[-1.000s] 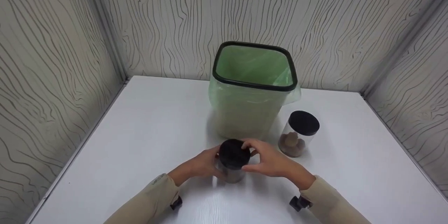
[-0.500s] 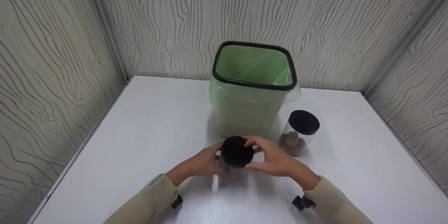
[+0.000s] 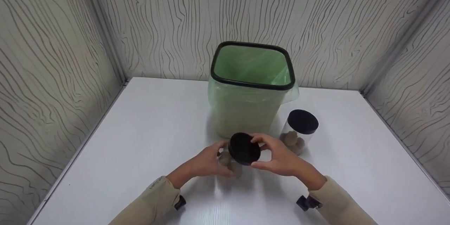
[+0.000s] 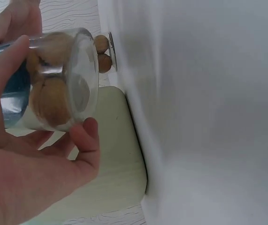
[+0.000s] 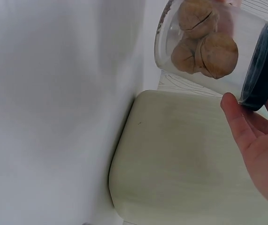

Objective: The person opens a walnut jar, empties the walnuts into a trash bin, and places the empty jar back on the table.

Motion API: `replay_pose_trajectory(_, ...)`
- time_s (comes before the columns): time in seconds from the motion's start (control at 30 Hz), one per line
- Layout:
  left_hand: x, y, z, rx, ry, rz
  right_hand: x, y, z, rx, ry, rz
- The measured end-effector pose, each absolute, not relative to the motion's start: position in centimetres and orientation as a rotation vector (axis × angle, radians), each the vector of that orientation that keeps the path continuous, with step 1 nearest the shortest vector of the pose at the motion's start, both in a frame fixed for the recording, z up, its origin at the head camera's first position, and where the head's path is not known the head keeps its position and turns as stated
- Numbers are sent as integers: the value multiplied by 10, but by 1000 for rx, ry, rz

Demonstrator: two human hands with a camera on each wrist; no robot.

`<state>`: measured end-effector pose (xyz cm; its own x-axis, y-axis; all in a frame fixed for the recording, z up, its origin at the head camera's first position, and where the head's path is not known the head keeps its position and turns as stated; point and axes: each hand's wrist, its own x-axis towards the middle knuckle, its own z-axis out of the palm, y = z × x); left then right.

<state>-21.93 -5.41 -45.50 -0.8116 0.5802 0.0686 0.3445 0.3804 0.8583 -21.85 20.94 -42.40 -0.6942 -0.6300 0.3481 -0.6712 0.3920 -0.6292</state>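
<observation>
Walnuts (image 5: 218, 54) fill the bottom part of a clear jar (image 5: 246, 42), which leans over between the person's two hands above the near middle of a white table (image 3: 158, 119), in front of a bin (image 3: 246, 112). The left hand (image 3: 207, 161) is wrapped about the jar's body, its thumb on one side and its fingers clamped on the other. The right hand (image 3: 277, 156) grips the round dark lid (image 3: 244, 148) at its rim, thumb and fingers clamped on opposite edges. The lid is at the jar's mouth and tilts with it; whether it is fully seated cannot be told, nor whether the jar's base touches the table. The bin is pale green, with a black rim (image 3: 253, 85) and a thin green liner (image 3: 251, 63) folded over its outside. Just beside the bin, near its front right corner, a second jar (image 3: 309, 139) stands upright under a black cap (image 3: 303, 121), with walnuts in its lower part too. Beige sleeves (image 3: 151, 200) cover both forearms, and wood-grain panels (image 3: 168, 24) rise behind the table and at both sides.
</observation>
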Motion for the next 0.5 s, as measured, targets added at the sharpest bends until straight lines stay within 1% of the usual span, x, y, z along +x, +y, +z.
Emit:
replay_pose_trajectory(0.3, -213, -47, -454, 787, 2547, 1269, -214, 211, -420, 1179, -2579, 1229)
replay_pose_trajectory(0.5, -210, -39, -451, 753, 2644, 1285, -210, 211, -417, 1096, -2624, 1146)
